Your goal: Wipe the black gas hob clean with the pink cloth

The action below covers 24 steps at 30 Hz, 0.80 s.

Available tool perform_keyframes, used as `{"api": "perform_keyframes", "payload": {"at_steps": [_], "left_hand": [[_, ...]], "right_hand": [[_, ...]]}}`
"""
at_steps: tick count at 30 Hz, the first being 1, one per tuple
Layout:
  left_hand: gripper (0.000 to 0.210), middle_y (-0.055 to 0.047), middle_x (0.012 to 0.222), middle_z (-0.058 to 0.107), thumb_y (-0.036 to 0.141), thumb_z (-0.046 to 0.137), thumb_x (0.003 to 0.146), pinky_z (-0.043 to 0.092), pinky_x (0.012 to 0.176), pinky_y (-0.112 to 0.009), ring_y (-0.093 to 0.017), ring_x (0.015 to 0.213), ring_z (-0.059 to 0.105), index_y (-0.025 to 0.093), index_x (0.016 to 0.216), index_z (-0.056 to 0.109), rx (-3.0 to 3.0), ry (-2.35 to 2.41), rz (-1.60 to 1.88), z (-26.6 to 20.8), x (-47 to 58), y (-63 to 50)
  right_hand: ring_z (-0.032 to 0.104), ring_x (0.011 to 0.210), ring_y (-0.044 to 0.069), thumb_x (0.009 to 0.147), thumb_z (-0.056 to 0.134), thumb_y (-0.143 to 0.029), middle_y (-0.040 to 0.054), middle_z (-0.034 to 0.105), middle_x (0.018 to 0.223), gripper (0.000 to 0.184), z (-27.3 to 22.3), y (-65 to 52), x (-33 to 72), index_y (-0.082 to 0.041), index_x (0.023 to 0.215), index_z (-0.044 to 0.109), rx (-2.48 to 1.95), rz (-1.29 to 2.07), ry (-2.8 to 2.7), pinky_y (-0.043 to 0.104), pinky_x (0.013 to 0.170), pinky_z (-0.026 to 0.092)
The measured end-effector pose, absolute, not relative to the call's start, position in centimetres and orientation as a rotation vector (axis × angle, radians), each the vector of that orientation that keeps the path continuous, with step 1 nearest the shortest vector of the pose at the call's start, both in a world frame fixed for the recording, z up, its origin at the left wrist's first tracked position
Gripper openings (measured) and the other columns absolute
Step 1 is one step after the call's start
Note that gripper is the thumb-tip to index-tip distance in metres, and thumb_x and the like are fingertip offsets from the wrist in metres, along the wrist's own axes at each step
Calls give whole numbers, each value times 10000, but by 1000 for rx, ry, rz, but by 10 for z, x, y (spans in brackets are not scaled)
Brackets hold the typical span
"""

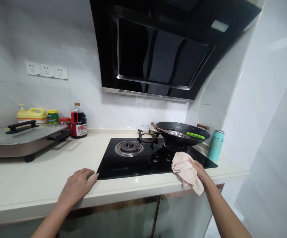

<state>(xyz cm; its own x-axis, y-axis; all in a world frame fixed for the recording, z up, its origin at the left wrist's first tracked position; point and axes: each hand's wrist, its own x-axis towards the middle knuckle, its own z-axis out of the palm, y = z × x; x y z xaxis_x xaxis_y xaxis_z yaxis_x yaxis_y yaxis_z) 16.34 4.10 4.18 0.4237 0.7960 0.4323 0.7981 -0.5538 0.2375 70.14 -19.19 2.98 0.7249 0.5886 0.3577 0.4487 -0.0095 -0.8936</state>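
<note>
A: Kitchen, white tiled wall, black hood (163, 49) at 12 o'clock, pale worktop (34, 175) w/ black glass hob (138, 162) set in it. Where are your hands?

B: Your left hand (77, 186) lies flat, fingers spread, palm down on the worktop, fingertips just touching the hob's front left corner. Holds nothing.

A: And the right?

B: Your right hand (200, 170) is closed round a pinkish cloth (186, 170), bunched on the hob's front right edge, approx 3 o'clock of the left burner (129, 147); one end hangs over the worktop edge.

A: Around it?

B: Black wok (183, 134) at 12 o'clock of the cloth, teal flask (216, 145) at 2. Electric griddle (21, 138) & bottles (78, 120) far left, approx 9-10 o'clock.
</note>
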Motion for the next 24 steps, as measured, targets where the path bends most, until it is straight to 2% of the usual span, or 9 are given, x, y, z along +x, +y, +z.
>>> {"api": "perform_keyframes", "payload": {"at_steps": [2, 5, 8, 11, 14, 18, 24], "left_hand": [[501, -106, 1183, 772, 567, 418, 945, 483, 971, -401, -320, 1140, 669, 225, 1004, 779, -2650, -1482, -804, 41, 163, 43], [510, -110, 1190, 771, 577, 427, 935, 492, 960, -407, -325, 1135, 673, 224, 1013, 786, -2651, -1491, -798, 40, 162, 45], [518, -106, 1190, 769, 585, 422, 936, 495, 954, -407, -327, 1141, 673, 228, 1021, 787, -2650, -1482, -793, 39, 162, 47], [504, -101, 1202, 766, 582, 433, 930, 492, 960, -412, -333, 1156, 669, 231, 1023, 783, -2637, -1480, -800, 38, 161, 49], [494, -96, 1210, 766, 585, 447, 925, 491, 959, -414, -332, 1152, 668, 232, 1028, 777, -2645, -1501, -773, 37, 161, 52], [484, -78, 1200, 771, 581, 435, 941, 487, 959, -411, -319, 1132, 663, 239, 1034, 764, -2651, -1502, -731, 37, 161, 54], [483, -52, 1200, 768, 610, 432, 941, 484, 966, -391, -305, 1140, 656, 266, 1035, 758, -2681, -1519, -709, 38, 160, 55]], "right_hand": [[707, 995, 313, 696, 648, -662, 145, 771, 1038, 571, 32, -200, 716, -165, 946, 775, -1708, 102, -876, 430, 874, 589], [676, 1090, 317, 741, 583, -543, 181, 724, 1192, 592, 37, -210, 728, -134, 1139, 744, -1808, -16, -885, 472, 967, 558], [552, 1312, 310, 828, 469, -466, 188, 615, 1395, 609, 37, -212, 718, -147, 1306, 672, -1875, -200, -933, 510, 1138, 436], [470, 1398, 291, 857, 519, -469, 122, 602, 1441, 507, 31, -203, 686, -231, 1264, 708, -1908, -286, -1123, 484, 1218, 332], [467, 1387, 311, 852, 625, -492, 87, 665, 1372, 463, 29, -186, 650, -267, 1243, 730, -2016, -360, -1416, 477, 1209, 314], [530, 1297, 263, 971, 517, -426, 76, 686, 1342, 417, 40, -164, 646, -257, 1309, 693, -2176, -466, -1642, 409, 1124, 372], [532, 1306, 259, 1003, 509, -443, 85, 625, 1445, 415, 53, -150, 708, -250, 1327, 682, -2342, -501, -1559, 372, 1086, 393]]}}
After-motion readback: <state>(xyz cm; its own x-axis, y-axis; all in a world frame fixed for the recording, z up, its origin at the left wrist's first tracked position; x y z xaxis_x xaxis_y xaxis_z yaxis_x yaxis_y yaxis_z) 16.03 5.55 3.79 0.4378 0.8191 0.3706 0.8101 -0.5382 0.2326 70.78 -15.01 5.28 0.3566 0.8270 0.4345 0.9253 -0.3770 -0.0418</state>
